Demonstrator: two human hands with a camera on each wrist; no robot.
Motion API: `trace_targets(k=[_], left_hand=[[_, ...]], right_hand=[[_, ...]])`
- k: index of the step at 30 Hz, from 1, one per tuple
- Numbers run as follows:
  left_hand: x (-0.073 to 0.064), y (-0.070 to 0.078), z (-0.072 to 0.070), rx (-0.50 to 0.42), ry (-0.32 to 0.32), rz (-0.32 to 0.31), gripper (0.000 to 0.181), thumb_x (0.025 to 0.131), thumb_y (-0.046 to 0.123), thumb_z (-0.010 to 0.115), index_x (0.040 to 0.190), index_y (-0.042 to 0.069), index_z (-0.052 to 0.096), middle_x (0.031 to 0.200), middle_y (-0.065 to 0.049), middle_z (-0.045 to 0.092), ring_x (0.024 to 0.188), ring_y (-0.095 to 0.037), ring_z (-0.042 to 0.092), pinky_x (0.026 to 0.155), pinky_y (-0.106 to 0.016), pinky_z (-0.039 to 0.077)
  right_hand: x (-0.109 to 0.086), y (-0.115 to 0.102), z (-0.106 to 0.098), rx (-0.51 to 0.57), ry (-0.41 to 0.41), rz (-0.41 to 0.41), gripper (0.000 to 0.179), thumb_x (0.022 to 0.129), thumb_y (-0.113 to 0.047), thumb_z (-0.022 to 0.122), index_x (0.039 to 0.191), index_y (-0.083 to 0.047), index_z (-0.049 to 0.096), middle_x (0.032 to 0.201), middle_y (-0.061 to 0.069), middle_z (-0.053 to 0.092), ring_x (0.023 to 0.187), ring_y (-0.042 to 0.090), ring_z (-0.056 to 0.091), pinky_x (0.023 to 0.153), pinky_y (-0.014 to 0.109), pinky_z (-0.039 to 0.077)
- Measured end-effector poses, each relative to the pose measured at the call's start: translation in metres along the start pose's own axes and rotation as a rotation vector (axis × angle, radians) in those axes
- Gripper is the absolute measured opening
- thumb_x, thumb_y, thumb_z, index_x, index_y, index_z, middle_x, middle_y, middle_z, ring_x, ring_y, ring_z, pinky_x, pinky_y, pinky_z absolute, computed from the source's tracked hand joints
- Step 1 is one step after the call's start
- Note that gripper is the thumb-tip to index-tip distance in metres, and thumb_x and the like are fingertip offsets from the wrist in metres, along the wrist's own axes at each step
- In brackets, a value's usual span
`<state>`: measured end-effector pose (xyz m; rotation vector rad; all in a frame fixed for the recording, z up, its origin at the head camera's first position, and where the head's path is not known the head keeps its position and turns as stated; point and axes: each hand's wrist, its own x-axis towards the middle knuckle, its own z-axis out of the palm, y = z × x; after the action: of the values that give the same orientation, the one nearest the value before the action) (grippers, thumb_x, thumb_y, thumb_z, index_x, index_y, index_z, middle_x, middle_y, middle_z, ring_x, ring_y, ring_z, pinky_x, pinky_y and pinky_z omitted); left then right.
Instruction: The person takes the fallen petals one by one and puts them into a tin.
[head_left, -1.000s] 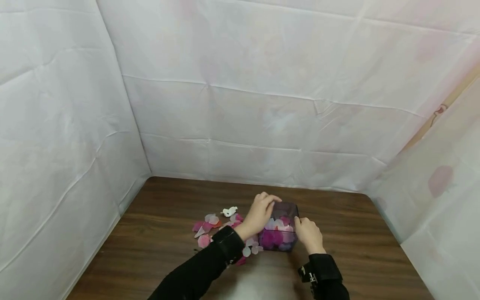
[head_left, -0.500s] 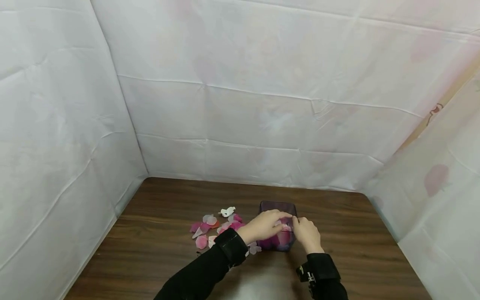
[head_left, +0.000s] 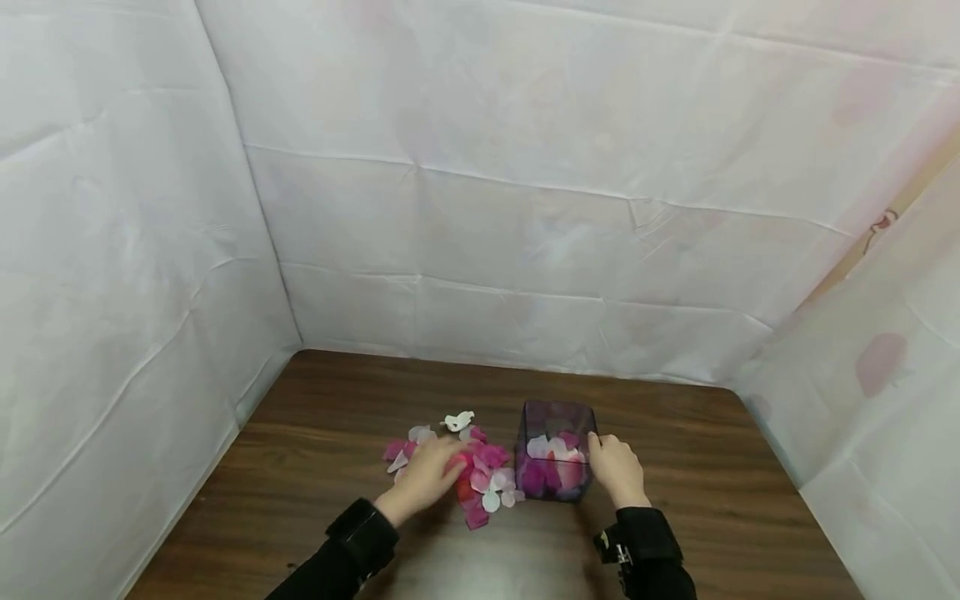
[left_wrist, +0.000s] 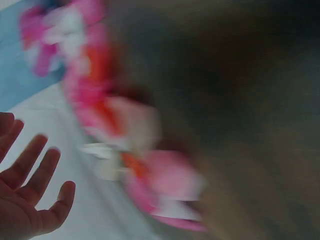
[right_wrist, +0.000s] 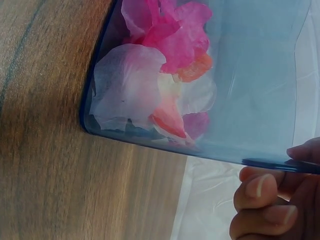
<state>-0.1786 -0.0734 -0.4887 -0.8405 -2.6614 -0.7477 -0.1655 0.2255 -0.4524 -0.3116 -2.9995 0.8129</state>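
A see-through purple box (head_left: 556, 433) stands on the table, part filled with pink, white and orange petals (right_wrist: 129, 82). My right hand (head_left: 617, 470) pinches its right wall at the rim, the thumb inside and curled fingers (right_wrist: 257, 192) outside in the right wrist view. Left of the box lies a loose heap of petals (head_left: 480, 475) in pink, magenta, red and white. Over the heap's left part is my left hand (head_left: 426, 477), hiding some petals. Its fingers (left_wrist: 42, 172) are spread and slightly bent, holding nothing in the blurred left wrist view.
A small white piece (head_left: 458, 421) lies just behind the heap. The brown wooden table (head_left: 697, 467) is enclosed by white sheets (head_left: 480, 250) at the back and on both sides.
My left hand has left the top of the box and moved left onto the petal heap. My right hand keeps its grip on the box, which stays in place.
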Motion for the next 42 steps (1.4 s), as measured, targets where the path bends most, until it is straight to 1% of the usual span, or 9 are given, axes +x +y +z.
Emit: trace_targets(k=[4,9,14,22,29,32,35,39,42], left_hand=[[-0.033,-0.022,0.006,0.117,-0.010,-0.077,0.013,0.083,0.013,0.070,0.095,0.008,0.070,0.097,-0.008,0.065,0.091,-0.026,0.060,0.077,-0.044,0.049],[-0.052,-0.033,0.007,0.252,-0.044,-0.161,0.010,0.077,0.012,0.074,0.083,0.010,0.067,0.088,-0.007,0.060,0.085,-0.026,0.058,0.065,-0.042,0.049],[-0.060,-0.035,0.009,0.281,-0.056,-0.131,0.012,0.077,0.003,0.070,0.081,0.010,0.062,0.076,-0.002,0.053,0.070,-0.020,0.056,0.054,-0.032,0.046],[-0.061,-0.037,0.015,0.278,-0.037,-0.091,0.015,0.078,-0.004,0.065,0.081,0.010,0.062,0.075,-0.002,0.052,0.071,-0.019,0.055,0.056,-0.030,0.046],[-0.061,-0.041,0.011,0.169,-0.007,-0.090,0.020,0.075,-0.010,0.065,0.085,0.008,0.065,0.078,-0.002,0.060,0.073,-0.018,0.060,0.064,-0.030,0.050],[-0.054,-0.036,0.000,0.139,-0.003,-0.090,0.021,0.075,-0.009,0.067,0.088,0.006,0.065,0.079,-0.005,0.064,0.074,-0.019,0.062,0.066,-0.033,0.052],[-0.033,-0.021,-0.016,0.106,-0.002,-0.078,0.022,0.075,-0.009,0.067,0.092,0.005,0.065,0.083,-0.006,0.066,0.075,-0.018,0.062,0.068,-0.034,0.052],[0.008,0.014,-0.027,0.037,0.008,-0.006,0.022,0.073,-0.010,0.065,0.088,0.006,0.066,0.081,-0.004,0.063,0.074,-0.016,0.059,0.068,-0.030,0.051],[0.036,0.047,-0.024,-0.041,0.022,0.052,0.020,0.073,-0.009,0.062,0.084,0.007,0.068,0.080,-0.003,0.060,0.074,-0.016,0.060,0.065,-0.025,0.049]], right_hand=[[-0.003,-0.001,-0.001,-0.002,-0.016,0.008,0.049,0.100,-0.028,0.032,0.116,0.010,0.059,0.113,0.032,0.060,0.099,0.049,0.058,0.078,0.056,0.047],[-0.003,-0.001,-0.001,0.005,-0.019,0.004,0.050,0.100,-0.028,0.031,0.117,0.009,0.059,0.114,0.031,0.060,0.100,0.049,0.058,0.078,0.056,0.047],[-0.001,-0.001,0.002,0.004,-0.012,0.006,0.050,0.099,-0.028,0.031,0.117,0.009,0.059,0.115,0.031,0.060,0.101,0.050,0.057,0.078,0.057,0.047],[-0.001,-0.001,0.004,0.005,0.016,0.014,0.049,0.098,-0.029,0.032,0.112,0.007,0.063,0.113,0.030,0.062,0.101,0.050,0.058,0.078,0.058,0.047],[-0.002,0.000,0.003,0.009,0.006,0.010,0.049,0.098,-0.028,0.032,0.113,0.007,0.062,0.113,0.030,0.062,0.101,0.050,0.058,0.078,0.057,0.047],[-0.003,0.000,0.005,0.010,-0.005,0.006,0.048,0.098,-0.028,0.032,0.112,0.006,0.063,0.112,0.030,0.062,0.099,0.050,0.058,0.076,0.057,0.047],[-0.003,-0.001,0.004,0.015,-0.013,0.002,0.049,0.098,-0.028,0.032,0.113,0.007,0.062,0.113,0.030,0.061,0.100,0.050,0.058,0.077,0.057,0.047],[-0.001,-0.001,0.001,0.010,-0.020,-0.001,0.050,0.099,-0.028,0.031,0.117,0.008,0.060,0.116,0.031,0.060,0.103,0.050,0.056,0.081,0.058,0.046],[0.000,-0.002,-0.002,0.006,-0.033,0.005,0.050,0.100,-0.028,0.030,0.119,0.008,0.058,0.118,0.032,0.058,0.104,0.050,0.056,0.082,0.058,0.045]])
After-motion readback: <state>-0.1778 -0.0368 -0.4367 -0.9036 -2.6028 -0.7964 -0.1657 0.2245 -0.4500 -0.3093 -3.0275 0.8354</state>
